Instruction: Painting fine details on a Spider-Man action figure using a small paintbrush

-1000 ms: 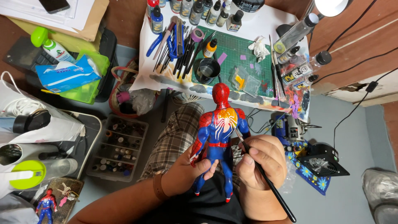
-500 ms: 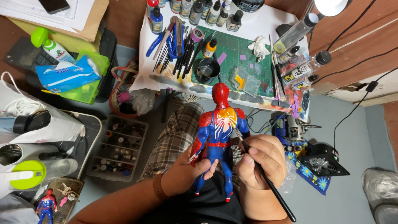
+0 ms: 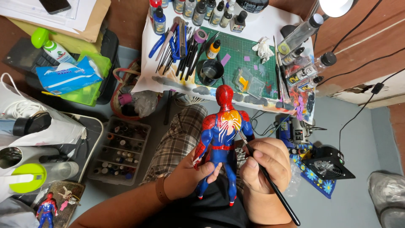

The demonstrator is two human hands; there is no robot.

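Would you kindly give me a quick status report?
Left hand grips red-and-blue action figure. Right hand holds thin black paintbrush, tip at figure's back. Nothing obstructing.

It was a home hobby workshop: a cutting mat (image 3: pixel 236 63), paint bottles (image 3: pixel 198 10) and brushes (image 3: pixel 185 52) crowded the low table (image 3: pixel 278 23).

Glossy plastic figure (image 3: pixel 221 139), matt green cutting mat (image 3: pixel 236 55), woven plaid cloth shorts (image 3: pixel 179 141), clear plastic organiser box (image 3: pixel 120 150).

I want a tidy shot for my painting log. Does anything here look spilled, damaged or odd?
Yes: smeared paint blotches run along the near edge of the white sheet under the green cutting mat. The figure, held by the left hand, looks intact; the right hand holds a brush.
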